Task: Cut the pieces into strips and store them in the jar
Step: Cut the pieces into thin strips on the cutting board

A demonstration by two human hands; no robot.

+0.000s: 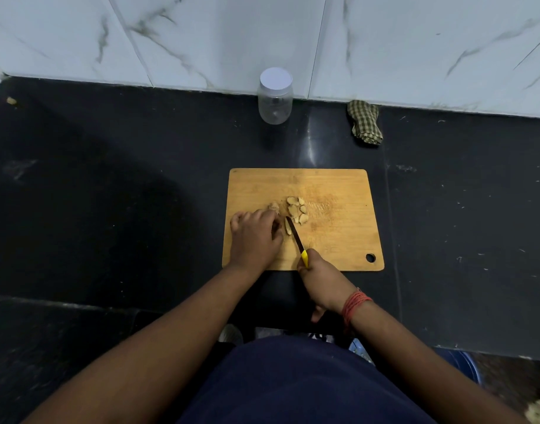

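From the head view I see the left hand [254, 237] lying knuckles-up on the wooden cutting board [339, 240], fingers curled down over a pale piece [288, 225] and pinning it; the right hand [319, 278] grips the yellow handle of a knife [296, 237], blade running up and away toward the piece; the piece lies just beside the left fingertips, its long axis nearly along the blade, so I judge a lengthwise stroke makes strips. A small heap of cut pieces [297, 209] sits just beyond the tip, another bit [274, 206] above the left knuckles. The jar [275, 97] stands well apart at the back of the dark desk [109, 194], white lid on; a checked cloth [364, 122] lies to its right.
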